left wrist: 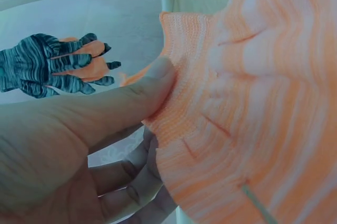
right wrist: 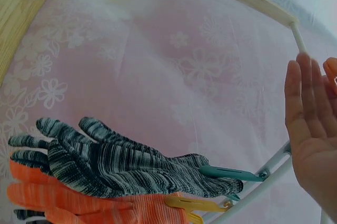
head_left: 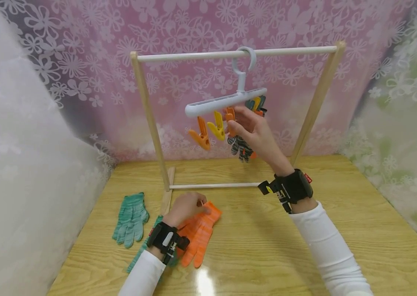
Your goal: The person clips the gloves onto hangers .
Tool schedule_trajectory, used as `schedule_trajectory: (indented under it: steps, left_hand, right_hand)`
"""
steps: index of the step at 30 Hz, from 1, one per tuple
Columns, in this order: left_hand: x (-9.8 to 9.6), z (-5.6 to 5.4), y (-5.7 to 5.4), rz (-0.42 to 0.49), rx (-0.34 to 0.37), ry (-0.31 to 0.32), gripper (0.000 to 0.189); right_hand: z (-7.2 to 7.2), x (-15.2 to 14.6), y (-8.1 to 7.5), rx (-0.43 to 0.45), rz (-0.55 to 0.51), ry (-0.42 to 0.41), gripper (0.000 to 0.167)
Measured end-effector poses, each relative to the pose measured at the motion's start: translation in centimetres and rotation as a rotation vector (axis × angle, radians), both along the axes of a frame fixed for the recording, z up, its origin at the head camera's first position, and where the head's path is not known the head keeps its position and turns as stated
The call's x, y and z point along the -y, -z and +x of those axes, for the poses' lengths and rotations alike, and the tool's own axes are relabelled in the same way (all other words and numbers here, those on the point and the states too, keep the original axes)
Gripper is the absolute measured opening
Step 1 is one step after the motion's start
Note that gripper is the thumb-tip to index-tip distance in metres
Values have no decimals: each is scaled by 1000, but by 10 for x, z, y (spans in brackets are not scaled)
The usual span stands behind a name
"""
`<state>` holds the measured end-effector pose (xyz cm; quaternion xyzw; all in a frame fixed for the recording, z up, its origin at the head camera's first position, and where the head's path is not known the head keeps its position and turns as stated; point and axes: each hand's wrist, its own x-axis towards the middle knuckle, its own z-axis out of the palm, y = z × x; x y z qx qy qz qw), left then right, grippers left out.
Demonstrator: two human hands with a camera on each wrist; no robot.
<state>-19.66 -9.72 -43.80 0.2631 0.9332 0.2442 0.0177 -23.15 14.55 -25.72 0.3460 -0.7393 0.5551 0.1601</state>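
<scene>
My left hand pinches an orange striped knit glove by its cuff, thumb on the near side, fingers of the glove hanging low over the table. Up at the pale grey hanger, my right hand pinches an orange clothespin between thumb and fingers. Beside it dangle a yellow clothespin and another orange clothespin, both holding nothing. Farther along the hanger, a black-and-white striped glove and an orange glove hang from a green clothespin and a yellow clothespin.
The hanger hooks over the white top bar of a wooden-sided rack. One teal glove lies on the table's left; another teal glove lies partly under my left wrist. Flowered curtains surround the table.
</scene>
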Motion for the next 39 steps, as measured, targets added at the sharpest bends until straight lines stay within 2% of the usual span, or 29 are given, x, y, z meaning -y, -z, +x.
schedule_trajectory:
  steps: [4, 8, 14, 20, 26, 33, 39]
  left_hand:
    - [0, -1, -3, 41, 1, 1, 19]
    - [-3, -3, -5, 78, -15, -14, 14]
    - [-8, -7, -8, 162, -25, -43, 33]
    - [-12, -10, -10, 264, -82, -42, 24]
    - [-15, -10, -13, 333, -116, -49, 18]
    - [-20, -10, -23, 436, -124, -78, 25]
    - [-21, -15, -39, 502, -127, -66, 27]
  right_hand:
    - [1, 0, -1, -14, -2, 45, 42]
    - [1, -1, -3, -18, 4, 58, 39]
    - [3, -2, -7, -11, -10, 73, 40]
    - [5, -3, -8, 9, -53, 68, 40]
    - [7, -3, -8, 41, -59, 98, 37]
    - [9, -3, -9, 91, -61, 97, 37]
    - [10, -4, -7, 129, -103, 93, 38]
